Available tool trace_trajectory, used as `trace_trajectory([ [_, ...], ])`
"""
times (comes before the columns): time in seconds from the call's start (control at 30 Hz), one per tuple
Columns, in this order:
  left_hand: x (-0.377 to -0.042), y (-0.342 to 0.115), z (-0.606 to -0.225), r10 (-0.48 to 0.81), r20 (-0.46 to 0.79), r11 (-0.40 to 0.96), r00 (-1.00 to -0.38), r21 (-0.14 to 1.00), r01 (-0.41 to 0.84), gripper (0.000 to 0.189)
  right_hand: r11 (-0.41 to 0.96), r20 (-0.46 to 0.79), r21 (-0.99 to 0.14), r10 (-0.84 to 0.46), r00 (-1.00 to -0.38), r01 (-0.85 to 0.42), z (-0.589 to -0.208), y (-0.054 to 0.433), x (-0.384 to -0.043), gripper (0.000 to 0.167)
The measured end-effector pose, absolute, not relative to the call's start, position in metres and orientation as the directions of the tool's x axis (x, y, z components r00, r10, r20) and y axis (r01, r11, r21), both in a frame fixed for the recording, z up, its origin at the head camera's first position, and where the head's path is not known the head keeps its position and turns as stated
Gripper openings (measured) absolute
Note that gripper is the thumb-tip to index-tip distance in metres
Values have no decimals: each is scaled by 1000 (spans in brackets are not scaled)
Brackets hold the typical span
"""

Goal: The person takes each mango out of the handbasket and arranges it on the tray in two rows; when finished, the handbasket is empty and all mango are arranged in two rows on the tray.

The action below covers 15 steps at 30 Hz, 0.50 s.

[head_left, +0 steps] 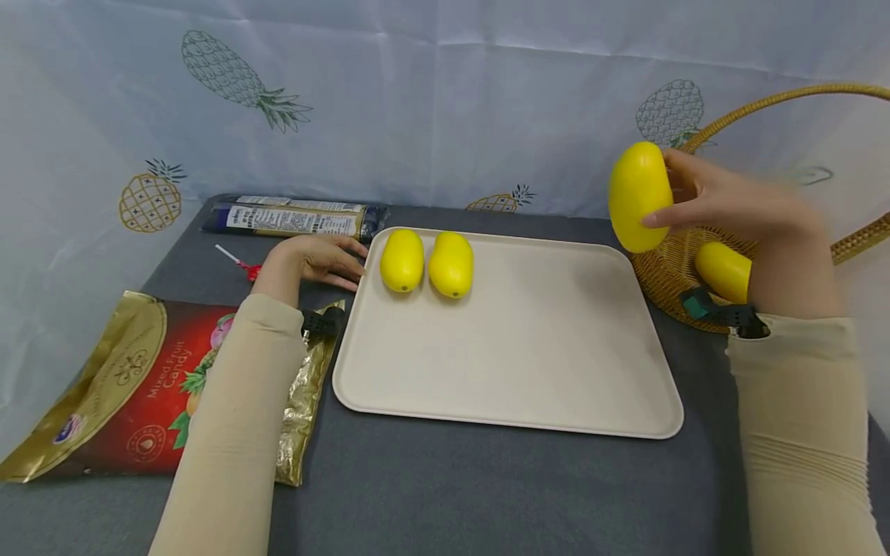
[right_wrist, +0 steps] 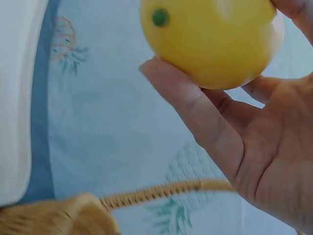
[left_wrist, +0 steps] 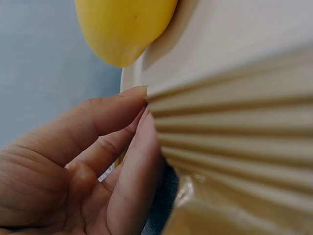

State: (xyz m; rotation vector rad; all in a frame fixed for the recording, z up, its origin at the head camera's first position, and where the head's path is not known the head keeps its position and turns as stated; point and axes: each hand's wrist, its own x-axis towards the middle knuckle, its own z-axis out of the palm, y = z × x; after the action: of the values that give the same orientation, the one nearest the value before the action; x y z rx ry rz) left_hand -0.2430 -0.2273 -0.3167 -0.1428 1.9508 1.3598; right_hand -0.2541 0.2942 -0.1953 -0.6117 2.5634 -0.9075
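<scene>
My right hand [head_left: 730,193] grips a yellow mango [head_left: 637,197], holding it in the air above the wicker basket [head_left: 664,278]. In the right wrist view that mango [right_wrist: 210,39] shows a green stem dot, with thumb and fingers around it. My left hand [head_left: 320,259] is at the left edge of the beige tray [head_left: 528,347]; its fingers look fairly straight and touch the rim. Two more mangoes, one left [head_left: 402,260] and one right [head_left: 451,265], lie side by side on the tray's far left part. In the left wrist view a crimped bag edge [left_wrist: 234,122] hides some fingertips.
Another mango [head_left: 723,270] lies in the basket, partly behind my right wrist. A Mixed Fruit Candy bag [head_left: 160,386] lies under my left forearm. Behind my left hand are a dark labelled packet [head_left: 292,218] and a red lollipop [head_left: 250,270]. A pineapple-print cloth [head_left: 431,116] hangs at the back.
</scene>
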Motion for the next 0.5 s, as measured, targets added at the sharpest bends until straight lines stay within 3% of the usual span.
trace_trajectory([
  [0.33,-243,-227,-316,303,-622,431,-722,765,-478,63,711,-259,-659,-520,-814,-245,-212,250,-249,72],
  [0.5,-242,-227,-316,297,-622,428,-725,765,-481,63,679,-272,-697,-549,-790,-232,-221,230,-245,73],
])
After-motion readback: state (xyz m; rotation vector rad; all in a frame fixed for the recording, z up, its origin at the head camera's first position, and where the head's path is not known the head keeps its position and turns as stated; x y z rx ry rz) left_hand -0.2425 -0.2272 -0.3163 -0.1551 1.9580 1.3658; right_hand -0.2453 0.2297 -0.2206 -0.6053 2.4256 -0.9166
